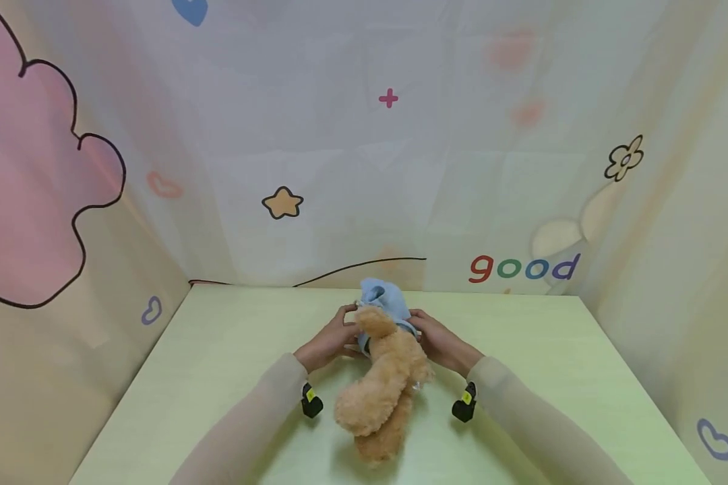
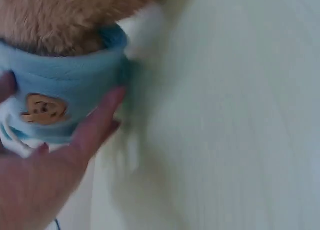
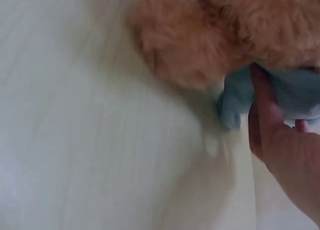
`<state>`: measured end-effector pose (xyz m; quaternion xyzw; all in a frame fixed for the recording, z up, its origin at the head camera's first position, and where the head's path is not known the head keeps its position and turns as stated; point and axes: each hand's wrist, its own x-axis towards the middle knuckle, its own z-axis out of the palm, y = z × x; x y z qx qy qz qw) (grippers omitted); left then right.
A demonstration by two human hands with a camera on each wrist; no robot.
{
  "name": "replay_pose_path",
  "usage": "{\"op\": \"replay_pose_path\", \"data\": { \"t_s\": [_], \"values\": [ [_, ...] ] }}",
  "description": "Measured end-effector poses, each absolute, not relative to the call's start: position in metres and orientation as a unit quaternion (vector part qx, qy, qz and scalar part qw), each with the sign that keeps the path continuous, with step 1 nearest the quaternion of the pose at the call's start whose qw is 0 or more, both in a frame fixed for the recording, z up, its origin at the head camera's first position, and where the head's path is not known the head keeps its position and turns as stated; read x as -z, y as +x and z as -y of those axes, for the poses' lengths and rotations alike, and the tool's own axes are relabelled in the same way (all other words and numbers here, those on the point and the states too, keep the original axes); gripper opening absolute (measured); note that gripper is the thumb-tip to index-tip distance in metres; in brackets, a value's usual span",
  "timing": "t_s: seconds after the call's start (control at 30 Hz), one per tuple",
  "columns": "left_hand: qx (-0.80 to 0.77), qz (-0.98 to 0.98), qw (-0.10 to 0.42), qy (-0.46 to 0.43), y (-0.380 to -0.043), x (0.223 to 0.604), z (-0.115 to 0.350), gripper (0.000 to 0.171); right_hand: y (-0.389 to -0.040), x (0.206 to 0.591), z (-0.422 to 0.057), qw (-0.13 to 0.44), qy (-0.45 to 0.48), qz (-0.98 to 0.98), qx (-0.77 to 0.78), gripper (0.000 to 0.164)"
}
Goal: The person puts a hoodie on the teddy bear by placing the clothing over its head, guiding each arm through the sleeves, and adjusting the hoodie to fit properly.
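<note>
A tan, fluffy stuffed toy (image 1: 388,370) lies on the table with its limbs toward the near edge. Light blue doll clothing (image 1: 388,296) covers its far end; the toy's head is not visible. In the left wrist view this blue clothing (image 2: 75,72) carries a brown face patch and a white cord. My left hand (image 1: 334,340) grips the clothing from the left, thumb and fingers spread across it. From the right, my right hand (image 1: 439,340) holds the clothing near its hem, beside the fur. In the right wrist view, the right hand (image 3: 285,135) hides part of the cloth.
The pale table (image 1: 230,350) extends to both sides of the toy. Behind it hangs a printed curtain (image 1: 340,135), meeting the table's back edge just past the blue clothing. Curtains also close off both sides.
</note>
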<state>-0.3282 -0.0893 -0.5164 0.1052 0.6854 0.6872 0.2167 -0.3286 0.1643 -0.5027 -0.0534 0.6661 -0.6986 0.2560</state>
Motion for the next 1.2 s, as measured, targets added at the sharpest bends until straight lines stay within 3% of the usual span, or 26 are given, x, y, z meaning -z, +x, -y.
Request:
{"op": "replay_pose_path", "data": {
  "t_s": [0.13,0.33,0.43,0.53,0.6,0.8,0.87,1.0,1.2],
  "values": [
    [-0.694,-0.679,0.224,0.085,-0.332,0.513,0.085,0.070,-0.327,0.503,-0.168,0.250,-0.075,-0.698,0.667,0.041],
    [-0.619,-0.778,0.099,0.043,-0.331,0.490,0.078,0.069,-0.325,0.485,-0.167,0.142,-0.120,-0.809,0.558,0.044],
    [-0.556,-0.828,0.058,0.051,-0.331,0.476,0.076,0.069,-0.324,0.482,-0.169,0.160,-0.129,-0.806,0.555,0.054],
    [-0.529,-0.843,0.061,0.071,-0.330,0.470,0.076,0.061,-0.322,0.485,-0.175,0.199,-0.112,-0.803,0.550,0.054],
    [-0.522,-0.844,0.076,0.090,-0.330,0.472,0.078,0.055,-0.323,0.487,-0.181,0.190,-0.107,-0.822,0.526,0.048],
    [-0.494,-0.844,0.120,0.171,-0.330,0.489,0.088,0.061,-0.326,0.463,-0.190,0.035,-0.122,-0.886,0.445,0.038],
    [-0.466,-0.853,0.119,0.202,-0.330,0.492,0.088,0.067,-0.325,0.452,-0.189,0.021,-0.158,-0.893,0.421,0.044],
    [-0.396,-0.880,0.088,0.247,-0.332,0.491,0.082,0.078,-0.326,0.441,-0.183,0.052,-0.247,-0.915,0.316,0.062],
    [-0.325,-0.899,0.090,0.279,-0.344,0.480,0.076,0.083,-0.329,0.442,-0.172,0.066,-0.273,-0.937,0.206,0.076]
  ]
}}
